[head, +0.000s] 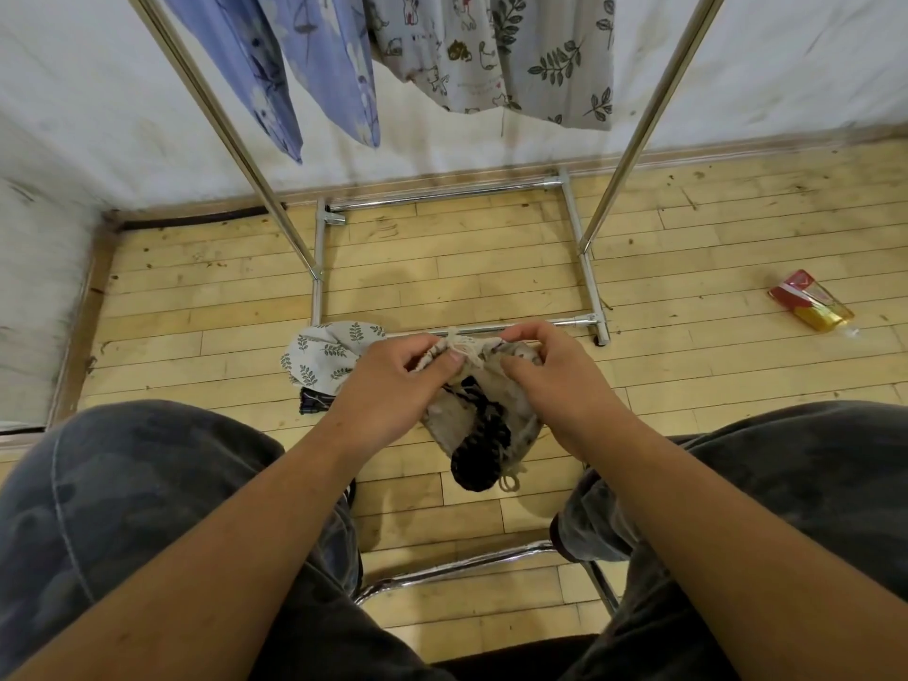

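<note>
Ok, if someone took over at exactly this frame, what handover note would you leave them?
Left grip: pinches the gathered mouth of the drawstring bag.
Right grip: pinches the same mouth from the other side.
Things: the bag hangs in the air between the knees, its cord bunched at the top. The leaf-print cloth lies on the floor by the clothes rack.
Done: the mouth is drawn together.
Left: I cannot tell whether the cord is tied. Probably finish the cord, then deal with the cloth on the floor.
</note>
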`<action>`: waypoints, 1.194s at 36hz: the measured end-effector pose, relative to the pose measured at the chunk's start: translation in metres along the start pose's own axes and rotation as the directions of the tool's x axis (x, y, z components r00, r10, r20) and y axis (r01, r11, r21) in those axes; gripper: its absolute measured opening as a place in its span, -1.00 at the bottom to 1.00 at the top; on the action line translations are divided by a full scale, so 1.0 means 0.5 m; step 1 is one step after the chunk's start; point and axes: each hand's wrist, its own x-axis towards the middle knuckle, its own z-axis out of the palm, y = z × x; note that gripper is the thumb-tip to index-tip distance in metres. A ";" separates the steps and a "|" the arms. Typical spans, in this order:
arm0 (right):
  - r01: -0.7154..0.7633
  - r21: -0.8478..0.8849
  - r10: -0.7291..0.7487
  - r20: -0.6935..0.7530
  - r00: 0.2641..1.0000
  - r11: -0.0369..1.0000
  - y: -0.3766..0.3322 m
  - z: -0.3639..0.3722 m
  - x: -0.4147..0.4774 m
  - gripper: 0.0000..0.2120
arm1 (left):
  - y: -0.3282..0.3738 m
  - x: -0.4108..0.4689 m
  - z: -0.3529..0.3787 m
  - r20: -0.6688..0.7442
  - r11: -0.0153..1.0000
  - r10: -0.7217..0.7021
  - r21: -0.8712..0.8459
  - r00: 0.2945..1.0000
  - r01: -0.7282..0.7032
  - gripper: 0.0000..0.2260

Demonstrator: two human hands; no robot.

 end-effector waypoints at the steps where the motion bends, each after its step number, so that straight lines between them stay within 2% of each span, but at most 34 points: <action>1: 0.015 -0.011 -0.016 -0.007 1.000 1.000 0.001 -0.001 -0.001 -0.85 | 0.003 -0.002 0.000 0.006 1.000 0.002 -0.008 1.000 -0.002 -0.85; 5: 0.073 0.003 -0.073 0.019 0.997 0.997 0.004 -0.005 -0.003 -0.80 | 0.016 -0.008 0.001 0.015 0.999 0.010 -0.036 1.000 -0.009 -0.81; 9: 0.113 0.041 -0.118 0.155 0.981 0.993 -0.002 -0.007 -0.011 -0.66 | 0.016 -0.005 0.006 -0.014 0.997 -0.007 -0.074 1.000 0.006 -0.67; 12: 0.128 0.037 -0.133 0.216 0.967 0.991 -0.003 -0.004 -0.016 -0.73 | 0.018 -0.004 0.004 -0.036 0.995 -0.035 -0.089 0.999 0.032 -0.69; 15: 0.120 0.002 -0.118 0.201 0.972 0.993 -0.008 -0.002 -0.021 -0.97 | 0.017 -0.002 0.003 -0.020 0.992 -0.012 -0.125 1.000 0.009 -0.78; 21: 0.063 -0.070 -0.052 0.137 0.989 0.996 -0.009 0.000 -0.018 -0.79 | 0.022 -0.004 0.005 0.010 0.985 0.014 -0.174 1.000 -0.012 -0.83; 25: 0.050 -0.123 -0.040 0.082 0.996 0.991 0.006 0.001 -0.007 -0.75 | 0.019 -0.001 0.003 0.028 0.992 0.022 -0.122 0.999 -0.019 -0.88; 28: 0.017 -0.119 -0.007 0.078 0.997 0.993 0.011 -0.001 -0.003 -0.77 | 0.020 0.001 -0.002 0.094 0.993 0.019 -0.121 0.995 -0.007 -0.87; 30: -0.014 -0.109 0.023 0.083 0.996 0.994 0.013 0.000 -0.003 -0.76 | 0.025 -0.003 -0.003 0.216 0.990 0.041 -0.142 0.976 -0.010 -0.81; 34: -0.023 -0.075 0.025 0.024 0.999 0.997 0.007 -0.004 -0.005 -0.80 | 0.016 -0.006 -0.007 0.397 0.994 0.042 -0.112 0.917 0.003 -0.91; 36: -0.037 -0.045 0.037 0.003 0.999 0.998 0.002 -0.010 -0.002 -0.81 | 0.013 -0.005 -0.009 0.433 0.992 0.003 -0.114 0.901 0.052 -0.78; 38: -0.068 0.013 0.068 0.001 0.998 0.998 -0.002 -0.015 0.000 -0.83 | 0.014 -0.006 -0.011 0.447 0.984 -0.053 -0.128 0.893 0.122 -0.75; 43: -0.112 0.069 0.112 0.003 0.994 0.991 -0.003 -0.017 0.004 -0.82 | 0.008 0.002 -0.028 0.433 0.981 -0.171 -0.009 0.885 0.194 -0.65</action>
